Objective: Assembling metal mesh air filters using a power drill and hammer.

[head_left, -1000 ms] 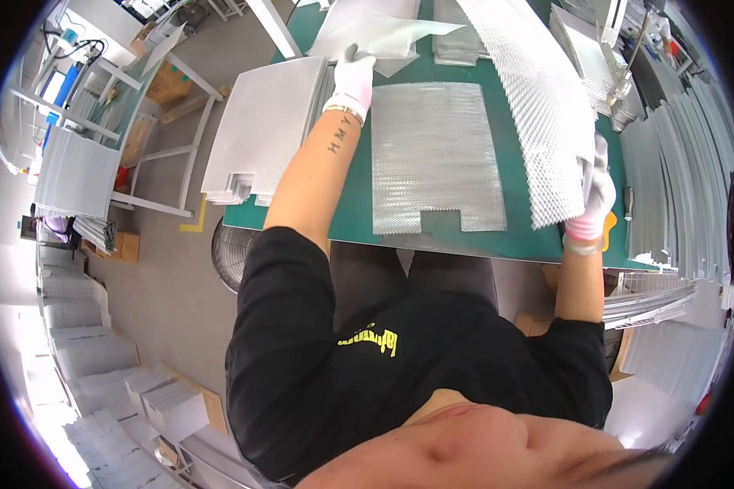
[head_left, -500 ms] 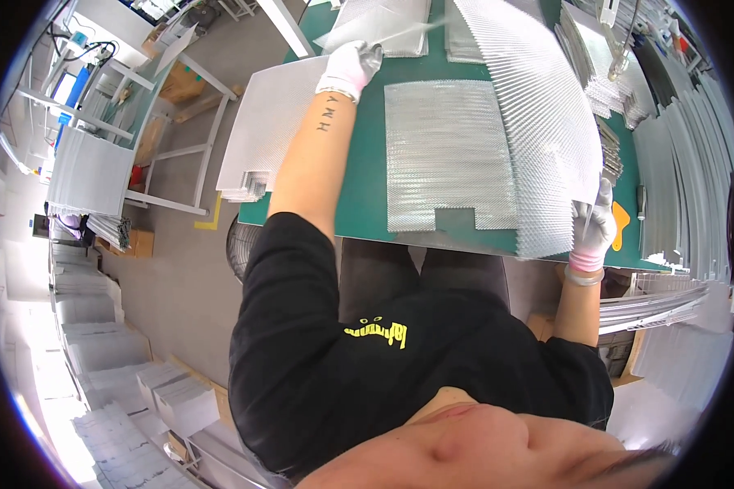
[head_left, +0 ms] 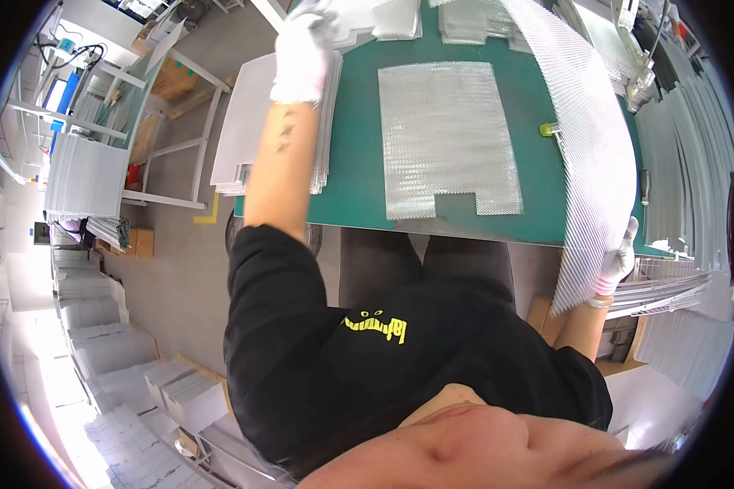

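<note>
The right hand (head_left: 617, 262) gripped the long mesh sheet (head_left: 587, 138) at its near end, running lengthwise away; the left hand (head_left: 302, 49) clasped its far corner

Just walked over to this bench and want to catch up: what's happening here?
A person in a black shirt stands at a green work mat, wearing white gloves. The right hand grips the lower edge of a large metal mesh sheet, which arcs over the right side of the mat. The left hand reaches to the far left corner, onto a stack of similar sheets. One notched mesh sheet lies flat on the mat between them.
</note>
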A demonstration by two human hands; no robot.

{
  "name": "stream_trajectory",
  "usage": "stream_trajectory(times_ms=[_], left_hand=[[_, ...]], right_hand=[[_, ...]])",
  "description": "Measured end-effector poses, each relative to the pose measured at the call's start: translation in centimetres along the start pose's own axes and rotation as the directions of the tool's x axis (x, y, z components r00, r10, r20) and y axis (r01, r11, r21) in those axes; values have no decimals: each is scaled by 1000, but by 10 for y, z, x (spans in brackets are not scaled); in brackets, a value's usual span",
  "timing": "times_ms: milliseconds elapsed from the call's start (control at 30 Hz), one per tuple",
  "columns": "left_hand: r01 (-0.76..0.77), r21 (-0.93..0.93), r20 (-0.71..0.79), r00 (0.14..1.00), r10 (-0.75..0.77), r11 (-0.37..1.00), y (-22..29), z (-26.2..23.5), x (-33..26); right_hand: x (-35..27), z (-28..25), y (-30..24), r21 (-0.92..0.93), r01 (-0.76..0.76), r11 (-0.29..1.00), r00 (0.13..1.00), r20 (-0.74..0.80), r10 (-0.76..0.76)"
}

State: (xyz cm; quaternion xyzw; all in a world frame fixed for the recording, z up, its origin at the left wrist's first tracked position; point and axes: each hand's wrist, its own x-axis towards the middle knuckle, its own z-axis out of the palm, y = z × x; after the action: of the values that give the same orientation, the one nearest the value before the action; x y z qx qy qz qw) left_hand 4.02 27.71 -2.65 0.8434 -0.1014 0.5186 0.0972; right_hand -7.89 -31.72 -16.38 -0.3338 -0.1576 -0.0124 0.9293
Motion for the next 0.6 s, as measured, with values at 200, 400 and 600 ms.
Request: stream_trajectory(times_ms=[200, 400, 600], left_hand=[[623, -388, 178, 774, -607, 680, -25, -165, -58], [863, -81, 447, 479, -756, 499, -112, -237, -136], [113, 570, 331, 875, -353, 814, -14, -183, -113]], right_hand=[[-5, -26, 2, -256, -15, 967, 952, -301, -64], [33, -7, 23, 51, -59, 997, 998, 14, 58], [60, 64, 53, 160, -133, 978, 968, 231, 94]])
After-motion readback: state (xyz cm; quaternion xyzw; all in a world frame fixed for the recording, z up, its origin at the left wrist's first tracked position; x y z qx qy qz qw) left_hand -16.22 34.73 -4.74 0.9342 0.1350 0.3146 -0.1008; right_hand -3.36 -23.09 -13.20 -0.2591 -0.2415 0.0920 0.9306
